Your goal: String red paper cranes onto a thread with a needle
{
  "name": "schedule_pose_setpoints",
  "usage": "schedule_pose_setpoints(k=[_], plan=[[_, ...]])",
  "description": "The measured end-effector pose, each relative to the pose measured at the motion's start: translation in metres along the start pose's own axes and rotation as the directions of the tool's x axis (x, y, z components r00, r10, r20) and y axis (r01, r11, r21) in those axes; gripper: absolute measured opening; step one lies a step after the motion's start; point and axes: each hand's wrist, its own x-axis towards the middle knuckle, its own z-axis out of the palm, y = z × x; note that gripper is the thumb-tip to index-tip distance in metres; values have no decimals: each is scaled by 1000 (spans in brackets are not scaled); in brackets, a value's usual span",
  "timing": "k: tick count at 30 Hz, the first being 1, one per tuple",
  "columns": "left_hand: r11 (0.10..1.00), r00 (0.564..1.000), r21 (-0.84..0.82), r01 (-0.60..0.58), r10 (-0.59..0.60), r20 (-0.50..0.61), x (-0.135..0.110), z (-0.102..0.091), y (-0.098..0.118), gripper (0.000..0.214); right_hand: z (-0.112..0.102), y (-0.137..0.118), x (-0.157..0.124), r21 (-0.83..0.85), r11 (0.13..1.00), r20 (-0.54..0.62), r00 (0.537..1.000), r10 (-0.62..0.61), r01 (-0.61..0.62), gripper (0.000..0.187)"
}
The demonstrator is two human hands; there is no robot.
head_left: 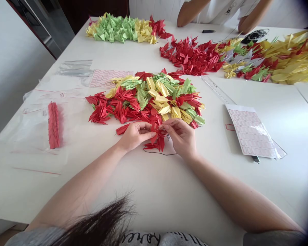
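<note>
My left hand [135, 135] and my right hand [181, 136] meet over a small cluster of red paper cranes [156, 140] at the near edge of a mixed pile. Both hands pinch the red cranes between fingers and thumb. A thin dark thread [160, 153] trails on the white table [169, 191] beneath them. Just beyond lies the pile of red, yellow and green folded cranes [149, 99].
A row of stacked red cranes [53, 124] lies in clear plastic bags at the left. Sticker sheets [251, 133] and a clear ruler [217, 89] sit at the right. More crane piles [192, 56] fill the far side, where another person's arms [192, 12] rest.
</note>
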Motion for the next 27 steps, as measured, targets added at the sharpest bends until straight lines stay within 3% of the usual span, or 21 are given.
schedule_pose_setpoints(k=[10,23,27], plan=[[997,998,-60,52,-54,-34,0,2,-3,34,1,-1,-3,67,998,-10,1000,3,-2,20],[1000,1000,-26,0,-1,-12,1,-1,-3,31,1,-1,-3,50,997,-30,998,61,-60,27],[996,999,71,-51,52,-15,1,-1,-5,30,1,0,-3,51,997,-22,998,64,-63,30]])
